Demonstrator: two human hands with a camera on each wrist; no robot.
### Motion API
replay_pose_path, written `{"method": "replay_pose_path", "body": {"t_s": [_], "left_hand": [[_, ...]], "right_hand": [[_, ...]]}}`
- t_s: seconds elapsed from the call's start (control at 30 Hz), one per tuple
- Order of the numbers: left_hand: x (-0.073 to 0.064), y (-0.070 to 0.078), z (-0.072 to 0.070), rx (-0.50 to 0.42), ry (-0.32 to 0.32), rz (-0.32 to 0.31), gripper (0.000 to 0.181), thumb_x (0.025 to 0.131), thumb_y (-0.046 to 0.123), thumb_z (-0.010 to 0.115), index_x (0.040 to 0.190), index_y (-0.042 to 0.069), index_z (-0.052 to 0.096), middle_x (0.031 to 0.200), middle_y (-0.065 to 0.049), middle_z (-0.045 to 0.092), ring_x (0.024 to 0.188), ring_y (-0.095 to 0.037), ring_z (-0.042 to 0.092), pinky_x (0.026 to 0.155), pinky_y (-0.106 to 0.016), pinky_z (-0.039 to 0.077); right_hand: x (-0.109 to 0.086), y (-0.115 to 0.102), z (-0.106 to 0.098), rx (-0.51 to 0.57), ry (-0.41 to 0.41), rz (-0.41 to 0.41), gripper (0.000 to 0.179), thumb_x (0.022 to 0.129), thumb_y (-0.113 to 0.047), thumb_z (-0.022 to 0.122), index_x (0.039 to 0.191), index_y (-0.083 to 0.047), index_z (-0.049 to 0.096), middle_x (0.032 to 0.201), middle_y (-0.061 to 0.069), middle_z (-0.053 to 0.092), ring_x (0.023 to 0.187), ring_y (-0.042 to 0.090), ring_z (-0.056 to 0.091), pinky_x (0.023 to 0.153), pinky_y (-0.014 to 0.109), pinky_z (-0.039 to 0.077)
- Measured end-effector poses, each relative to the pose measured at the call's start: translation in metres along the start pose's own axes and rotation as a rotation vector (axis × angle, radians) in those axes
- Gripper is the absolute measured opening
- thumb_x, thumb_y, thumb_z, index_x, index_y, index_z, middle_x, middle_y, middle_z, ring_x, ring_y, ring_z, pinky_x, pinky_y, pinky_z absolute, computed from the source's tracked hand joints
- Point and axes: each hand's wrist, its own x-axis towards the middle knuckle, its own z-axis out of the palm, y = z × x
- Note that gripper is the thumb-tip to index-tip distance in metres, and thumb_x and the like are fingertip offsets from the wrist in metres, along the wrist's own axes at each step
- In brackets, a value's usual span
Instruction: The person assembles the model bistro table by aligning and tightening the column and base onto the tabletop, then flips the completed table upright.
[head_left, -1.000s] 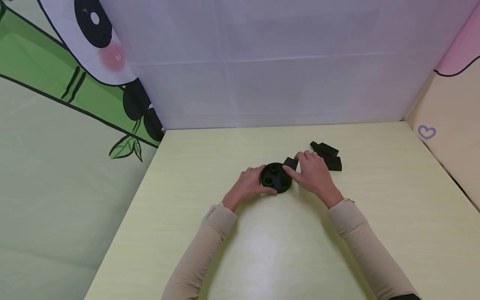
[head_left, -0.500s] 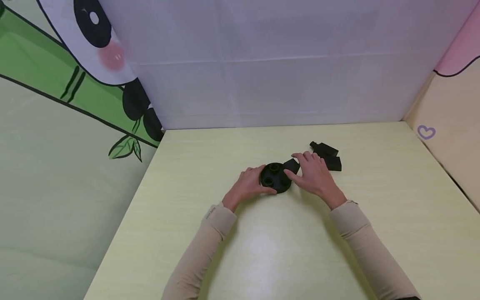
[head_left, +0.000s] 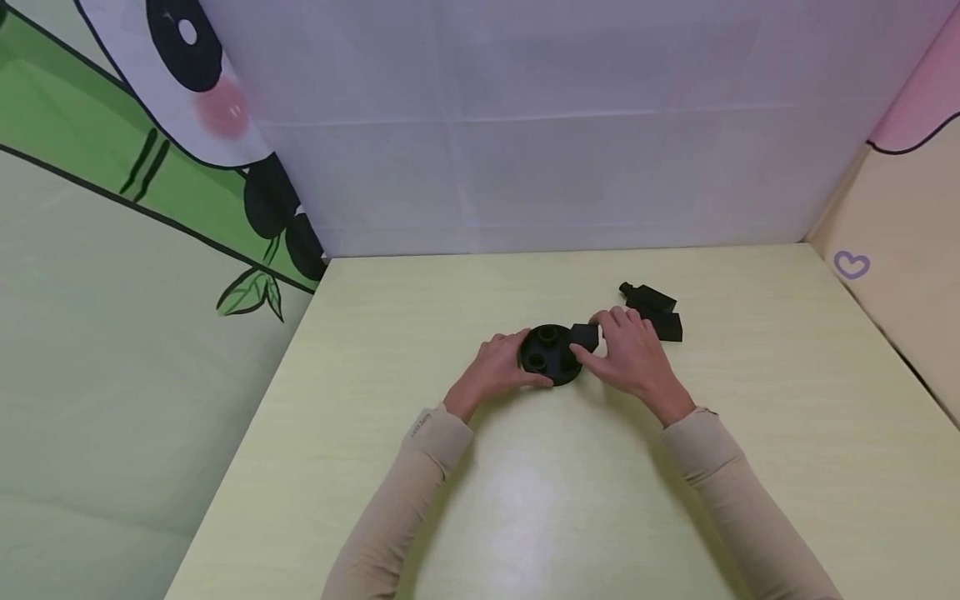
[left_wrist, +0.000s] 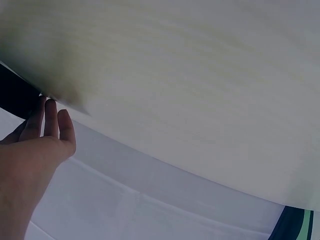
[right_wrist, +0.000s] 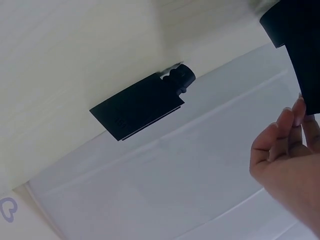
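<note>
A black round base (head_left: 557,367) with raised round sockets rests on the table. My left hand (head_left: 497,367) grips its left side, thumb at the front edge and fingers round the back. In the left wrist view the left hand (left_wrist: 42,140) reaches toward the dark edge of the base (left_wrist: 14,92). A black block (head_left: 584,337) stands over the right side of the base, and my right hand (head_left: 630,350) pinches it between thumb and fingers. The right wrist view shows the right hand (right_wrist: 287,150) at the lower end of the black block (right_wrist: 305,65). The block's lower end is hidden in the head view.
Two more black blocks (head_left: 663,326) lie close together on the table (head_left: 525,500), behind and right of the right hand. One has a knobbed end (right_wrist: 182,77). A pale cloth wall (head_left: 525,183) stands behind the table, and another wall (head_left: 900,275) is on the right.
My right hand has turned the block over the base, so that its top now sits squarer in the head view. The left hand and the base have stayed in place.
</note>
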Motion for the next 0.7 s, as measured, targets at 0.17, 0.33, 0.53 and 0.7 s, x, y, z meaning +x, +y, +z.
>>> {"method": "replay_pose_path", "body": {"t_s": [0.17, 0.33, 0.53, 0.7], "left_hand": [[0.0004, -0.0002, 0.0002, 0.008, 0.008, 0.008, 0.088, 0.082, 0.051, 0.086, 0.15, 0.01, 0.05, 0.14, -0.008, 0.062, 0.126, -0.034, 0.052, 0.106, -0.052, 0.038], [0.0004, 0.0002, 0.0001, 0.011, 0.008, 0.013, 0.087, 0.082, 0.052, 0.086, 0.15, 0.01, 0.05, 0.14, -0.008, 0.062, 0.127, -0.034, 0.052, 0.106, -0.053, 0.039], [0.0007, 0.0006, 0.0006, 0.011, 0.009, 0.014, 0.086, 0.082, 0.051, 0.086, 0.149, 0.01, 0.051, 0.139, -0.009, 0.063, 0.126, -0.034, 0.053, 0.106, -0.053, 0.039], [0.0009, 0.0004, 0.0014, 0.003, 0.005, 0.007, 0.086, 0.082, 0.051, 0.086, 0.15, 0.011, 0.051, 0.139, -0.008, 0.062, 0.126, -0.034, 0.052, 0.106, -0.053, 0.038]], "right_hand": [[-0.0013, 0.0014, -0.0004, -0.009, 0.013, -0.017, 0.053, 0.092, -0.047, 0.073, 0.108, 0.002, 0.064, 0.101, 0.017, 0.062, 0.091, 0.036, 0.053, 0.08, 0.051, 0.042], [-0.0023, 0.0014, 0.0003, -0.027, 0.039, -0.021, 0.051, 0.092, -0.046, 0.072, 0.106, 0.002, 0.065, 0.101, 0.017, 0.063, 0.093, 0.037, 0.054, 0.079, 0.051, 0.043], [-0.0035, 0.0012, 0.0017, -0.061, 0.063, -0.016, 0.052, 0.092, -0.049, 0.072, 0.103, 0.002, 0.065, 0.1, 0.019, 0.064, 0.091, 0.039, 0.055, 0.078, 0.052, 0.043], [-0.0046, 0.0012, 0.0022, -0.06, 0.074, -0.015, 0.053, 0.091, -0.048, 0.073, 0.101, 0.003, 0.066, 0.099, 0.02, 0.063, 0.09, 0.04, 0.055, 0.077, 0.052, 0.044]]}}
